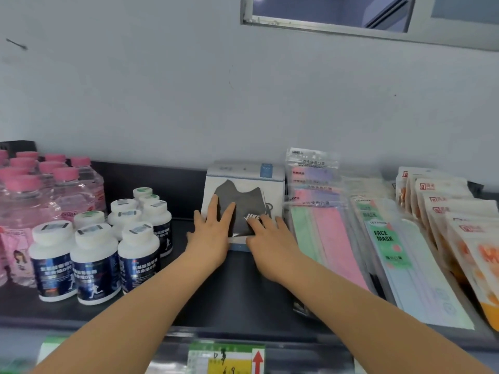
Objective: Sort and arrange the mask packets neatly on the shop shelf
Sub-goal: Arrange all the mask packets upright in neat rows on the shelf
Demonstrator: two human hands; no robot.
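Observation:
A white packet with a black mask printed on it leans upright against the back of the dark shelf, in front of more packets of the same kind. My left hand lies flat on its lower left with fingers spread. My right hand presses flat on its lower right corner. Neither hand closes around the packet. To the right lie pastel green and pink mask packets, a FACE MASK packet and orange-and-cream packets, overlapping in rows.
White supplement bottles with dark labels stand to the left of the packet. Pink-capped water bottles fill the far left. A grey wall rises behind the shelf. A price tag with a red arrow hangs on the shelf's front edge.

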